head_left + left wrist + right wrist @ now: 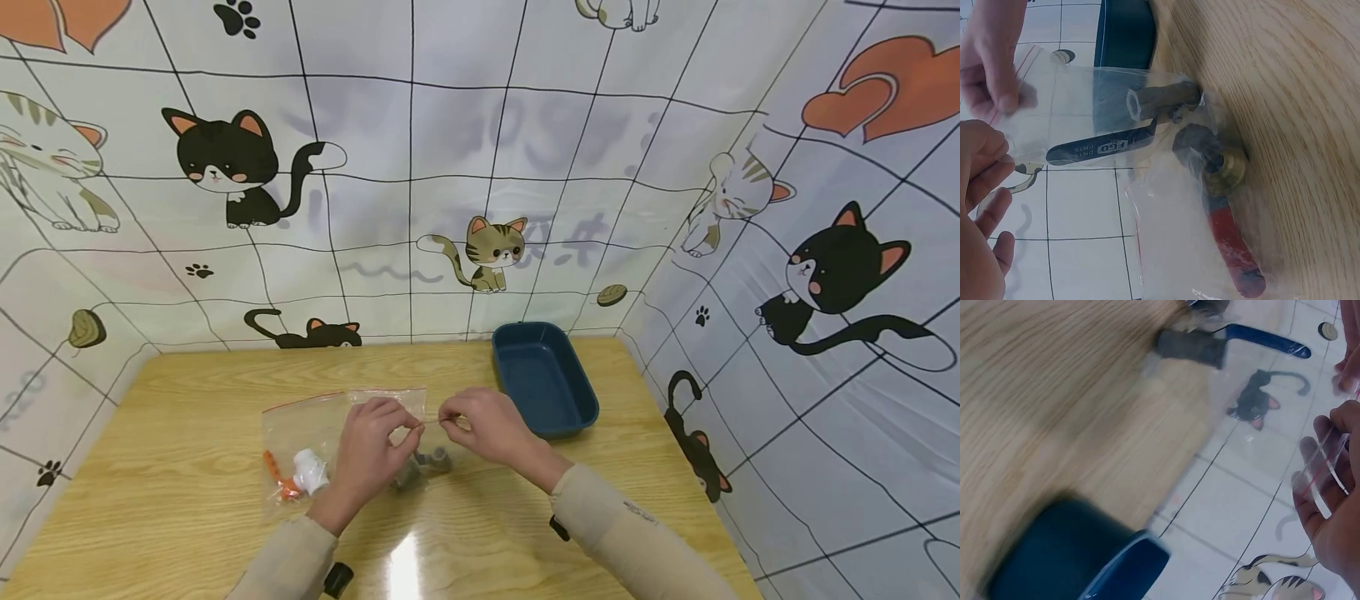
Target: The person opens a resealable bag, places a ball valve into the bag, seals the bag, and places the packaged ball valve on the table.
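My left hand (371, 454) and right hand (491, 427) face each other over the table, thumbs and fingertips pinching the upper edge of a clear zip bag (1072, 103). A red seal line runs along that edge. Inside the bag lies a grey metal ball valve (1163, 101) with a dark blue lever handle (1266, 340). Beside it, in the left wrist view, another clear bag (1169, 231) contains a brass valve with a red handle (1233, 247). My left forearm and hand partly cover these bags in the head view.
A clear bag (300, 425) on the left contains a white fitting (310, 472) with an orange handle (279, 477). The dark blue bin (547, 375) stands at the back right of the wooden table (187, 433). Cat-patterned sheeting (375, 208) walls the back and sides.
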The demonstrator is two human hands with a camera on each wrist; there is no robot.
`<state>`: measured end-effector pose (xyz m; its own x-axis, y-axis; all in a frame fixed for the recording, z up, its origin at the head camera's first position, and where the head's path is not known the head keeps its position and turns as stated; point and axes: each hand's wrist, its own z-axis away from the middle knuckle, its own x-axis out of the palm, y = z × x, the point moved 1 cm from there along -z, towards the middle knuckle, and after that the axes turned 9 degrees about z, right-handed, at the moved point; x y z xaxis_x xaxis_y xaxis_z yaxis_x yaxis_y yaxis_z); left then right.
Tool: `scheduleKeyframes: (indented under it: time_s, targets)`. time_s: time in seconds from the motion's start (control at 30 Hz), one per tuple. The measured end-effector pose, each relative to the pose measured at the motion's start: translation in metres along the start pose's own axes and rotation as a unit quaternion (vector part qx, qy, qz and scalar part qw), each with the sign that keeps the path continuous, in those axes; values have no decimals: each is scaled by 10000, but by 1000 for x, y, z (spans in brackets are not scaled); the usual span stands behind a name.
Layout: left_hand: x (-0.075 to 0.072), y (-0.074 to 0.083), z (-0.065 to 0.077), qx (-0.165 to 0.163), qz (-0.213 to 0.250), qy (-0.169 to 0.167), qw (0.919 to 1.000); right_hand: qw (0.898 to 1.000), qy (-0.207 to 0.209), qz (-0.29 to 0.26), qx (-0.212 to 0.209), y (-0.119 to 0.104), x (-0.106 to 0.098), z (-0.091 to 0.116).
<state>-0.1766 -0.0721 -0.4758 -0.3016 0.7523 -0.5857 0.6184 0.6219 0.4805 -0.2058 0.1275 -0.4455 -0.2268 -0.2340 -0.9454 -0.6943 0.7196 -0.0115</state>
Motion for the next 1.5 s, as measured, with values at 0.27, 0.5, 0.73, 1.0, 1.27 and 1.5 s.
scheduleKeyframes:
  time_s: [0.27,0.5,0.73,1.0,1.27,1.5]
  targets:
    - [-2,-6,3,-239,11,18,9997,9992,-115,89,371,21,3,16]
    - [-4,-4,4,-335,-50,26,9994,9977,-180,-206,626,32,2,28]
    - [-5,-4,4,-459,-119,-21,9989,9951,-371,-300,864,38,2,32]
    - [-4,-7,5,-507,-37,28,9987,9957,-278,10,878,39,1,33]
    - [-7,-10,5,-544,258,127,9981,9834,-444,-1146,1336,32,9,34]
    - [-8,-12,7,-658,282,82,9974,9161,-1070,-3378,1879,29,35,40]
